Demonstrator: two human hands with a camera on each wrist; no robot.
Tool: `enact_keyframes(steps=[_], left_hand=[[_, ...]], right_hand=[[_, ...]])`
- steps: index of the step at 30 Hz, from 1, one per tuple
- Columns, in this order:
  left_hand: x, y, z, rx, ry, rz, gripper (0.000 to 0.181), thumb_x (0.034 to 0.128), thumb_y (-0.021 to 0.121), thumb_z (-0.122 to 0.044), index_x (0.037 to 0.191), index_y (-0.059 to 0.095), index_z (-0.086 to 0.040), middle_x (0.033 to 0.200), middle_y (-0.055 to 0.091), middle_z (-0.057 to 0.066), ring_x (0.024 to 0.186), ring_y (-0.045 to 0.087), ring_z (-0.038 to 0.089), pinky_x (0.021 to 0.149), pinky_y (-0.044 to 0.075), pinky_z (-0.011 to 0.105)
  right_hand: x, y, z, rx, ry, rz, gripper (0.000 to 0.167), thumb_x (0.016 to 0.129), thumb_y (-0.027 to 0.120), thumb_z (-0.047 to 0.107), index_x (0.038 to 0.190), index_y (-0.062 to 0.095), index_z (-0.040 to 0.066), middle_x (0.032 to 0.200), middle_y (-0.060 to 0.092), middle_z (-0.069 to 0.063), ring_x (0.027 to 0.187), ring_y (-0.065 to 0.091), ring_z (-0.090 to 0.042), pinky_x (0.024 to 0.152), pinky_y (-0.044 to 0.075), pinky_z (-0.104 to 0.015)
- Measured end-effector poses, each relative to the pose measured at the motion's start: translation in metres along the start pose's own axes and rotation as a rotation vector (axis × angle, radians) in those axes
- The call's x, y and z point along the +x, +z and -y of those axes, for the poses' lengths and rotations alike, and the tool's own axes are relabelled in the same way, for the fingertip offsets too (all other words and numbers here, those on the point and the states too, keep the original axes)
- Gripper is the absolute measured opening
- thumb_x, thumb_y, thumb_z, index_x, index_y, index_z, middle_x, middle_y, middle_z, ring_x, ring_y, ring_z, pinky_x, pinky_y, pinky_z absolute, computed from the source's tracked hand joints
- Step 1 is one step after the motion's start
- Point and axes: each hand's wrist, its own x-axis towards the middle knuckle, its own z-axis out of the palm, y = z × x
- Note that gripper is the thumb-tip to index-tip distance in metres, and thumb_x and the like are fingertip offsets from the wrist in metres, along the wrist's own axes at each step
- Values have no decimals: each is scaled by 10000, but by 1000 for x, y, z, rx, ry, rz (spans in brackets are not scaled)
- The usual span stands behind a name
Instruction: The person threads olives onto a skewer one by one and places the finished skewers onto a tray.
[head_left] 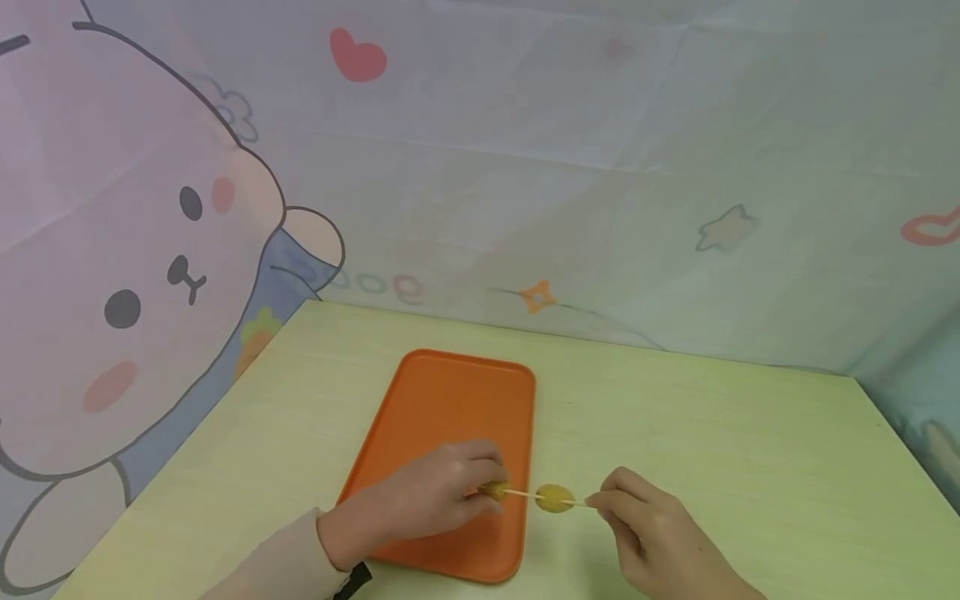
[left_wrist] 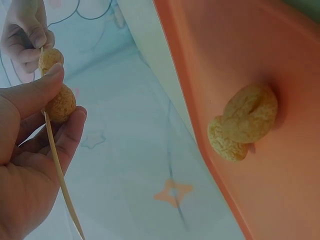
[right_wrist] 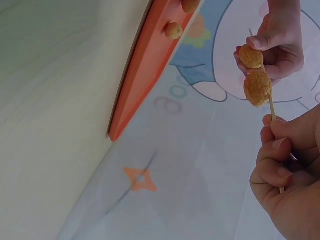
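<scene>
A thin wooden skewer (head_left: 522, 494) runs between my two hands, with two golden-brown puff balls threaded on it. My left hand (head_left: 442, 492) is over the near part of the orange tray and pinches one puff ball (left_wrist: 61, 104) between thumb and fingers. The skewer's other end (left_wrist: 62, 177) sticks out past this hand. My right hand (head_left: 660, 529), right of the tray, grips the skewer beside the second puff ball (head_left: 555, 498). In the right wrist view, the right fingers curl round the stick below that ball.
The orange tray (head_left: 465, 400) lies on a pale yellow-green table (head_left: 675, 425). Two loose puff balls (left_wrist: 251, 112) lie touching on the tray in the left wrist view; my left hand hides them in the head view. A printed cloth (head_left: 480, 167) hangs behind the table.
</scene>
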Motion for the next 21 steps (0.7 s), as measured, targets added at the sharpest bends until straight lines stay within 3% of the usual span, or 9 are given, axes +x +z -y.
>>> enact_keyframes(steps=[4,8,10,12,15,17,21], left_hand=[[0,2,1,1,12,-6,149,819,759,-86,936,683,-35,912,576,-2,761,520,32,686,449,68],[1,4,1,11,29,-17,154,811,766,-84,928,687,-22,899,580,0,750,522,40,681,443,59],[2,5,1,16,37,-21,156,808,768,-79,927,688,-20,893,580,1,747,523,39,678,440,56],[2,6,0,26,48,-24,151,809,767,-80,922,685,-24,888,578,0,744,521,39,675,442,62],[3,6,0,37,53,-24,139,817,761,-82,919,682,-30,890,574,-3,743,517,33,673,440,62],[4,7,0,47,56,-24,132,823,757,-87,919,681,-36,892,574,-4,741,517,32,672,438,60],[4,8,-1,57,56,-22,129,824,758,-91,917,682,-43,888,575,-7,732,515,29,665,433,53]], right_hand=[[1,1,2,-1,1,2,490,1029,279,290,877,685,60,864,509,95,661,409,48,587,376,-30],[2,1,2,4,15,17,298,1013,422,126,892,688,68,871,511,100,676,423,43,602,386,-33],[2,1,3,11,19,21,183,934,538,-33,900,689,65,873,514,93,680,427,42,600,386,-38],[2,2,3,10,22,24,185,928,543,-43,903,689,68,877,516,96,683,432,43,603,388,-38],[2,3,3,12,24,23,234,995,474,70,900,688,69,878,519,95,681,429,48,599,385,-38],[3,4,3,16,25,26,411,1029,333,232,895,687,71,878,517,100,675,424,53,601,386,-33],[3,6,3,31,17,21,505,1026,260,311,889,681,70,874,512,98,669,418,53,598,383,-31]])
